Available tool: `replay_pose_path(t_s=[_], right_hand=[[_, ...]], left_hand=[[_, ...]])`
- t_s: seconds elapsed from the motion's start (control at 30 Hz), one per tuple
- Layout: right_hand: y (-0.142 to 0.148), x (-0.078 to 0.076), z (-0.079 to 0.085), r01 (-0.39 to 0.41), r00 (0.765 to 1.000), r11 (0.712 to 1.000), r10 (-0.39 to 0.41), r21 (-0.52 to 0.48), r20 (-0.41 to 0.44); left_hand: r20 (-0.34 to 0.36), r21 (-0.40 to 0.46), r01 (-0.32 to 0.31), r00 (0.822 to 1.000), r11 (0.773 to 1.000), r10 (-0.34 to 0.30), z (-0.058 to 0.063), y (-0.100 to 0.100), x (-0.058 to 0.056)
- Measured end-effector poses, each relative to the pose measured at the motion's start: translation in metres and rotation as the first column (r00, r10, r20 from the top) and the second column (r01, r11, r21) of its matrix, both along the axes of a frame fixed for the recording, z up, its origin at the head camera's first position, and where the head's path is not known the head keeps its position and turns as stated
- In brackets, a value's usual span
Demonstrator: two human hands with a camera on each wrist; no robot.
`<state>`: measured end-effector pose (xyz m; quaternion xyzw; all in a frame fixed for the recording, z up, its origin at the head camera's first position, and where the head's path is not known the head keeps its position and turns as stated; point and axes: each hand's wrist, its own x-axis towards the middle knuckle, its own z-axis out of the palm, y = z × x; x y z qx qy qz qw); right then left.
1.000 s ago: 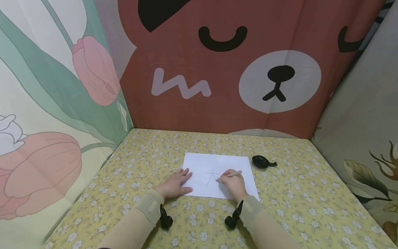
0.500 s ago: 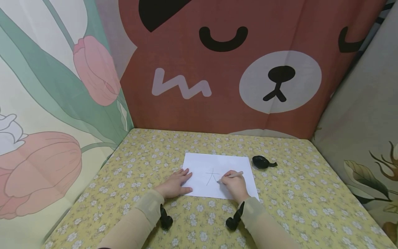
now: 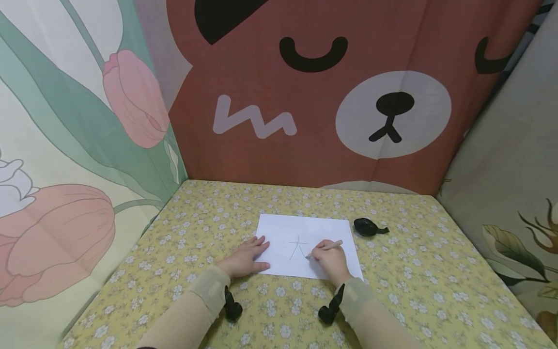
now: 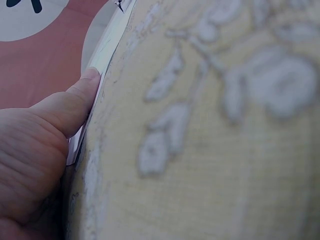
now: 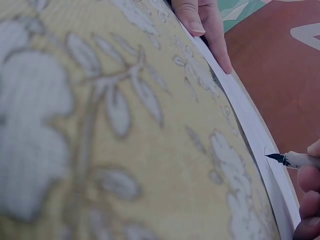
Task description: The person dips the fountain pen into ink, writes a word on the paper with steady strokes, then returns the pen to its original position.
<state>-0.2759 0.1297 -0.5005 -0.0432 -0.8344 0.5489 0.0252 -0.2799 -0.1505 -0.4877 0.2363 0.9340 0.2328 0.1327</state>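
A white sheet of paper (image 3: 276, 225) lies on the table, bearing thin dark strokes that form a character like 大. Pinched in my right hand (image 3: 332, 261) is a pale fountain pen (image 3: 334, 245), tilted, its tip at the lower end of the right-hand stroke. The right wrist view shows the pen's dark nib (image 5: 275, 157) at the paper, with curled fingers (image 5: 309, 180) behind it. My left hand (image 3: 244, 257) rests with spread fingers on the sheet's left edge. In the left wrist view, the thumb (image 4: 80, 95) lies along the paper's near edge.
A glossy black rounded object with a short tail (image 3: 367, 227) sits right of the paper. Yellow floral cloth (image 3: 200, 208) covers the table. A reddish-brown bear-print curtain (image 3: 261, 160) stands behind, with printed fabric on both sides. Black devices (image 3: 233, 310) hang at both wrists.
My right hand has slid slightly right and down with the pen, and the right-hand slanting stroke has grown longer. The left hand and the paper have stayed put.
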Motion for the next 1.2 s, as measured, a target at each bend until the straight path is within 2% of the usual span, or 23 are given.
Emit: replay_pose_path(t_s=[0.5,1.2], right_hand=[[0.0017,0.0013,0.0,0.018,1.0,1.0,-0.018,-0.014,-0.004],[0.0046,0.0033,-0.0004,0.016,1.0,1.0,-0.016,-0.002,-0.002]], left_hand=[[0.005,0.004,-0.019,1.0,1.0,0.019,0.0014,0.0006,0.0012],[0.007,0.0,-0.01,1.0,1.0,0.01,0.0033,0.0014,0.0028]])
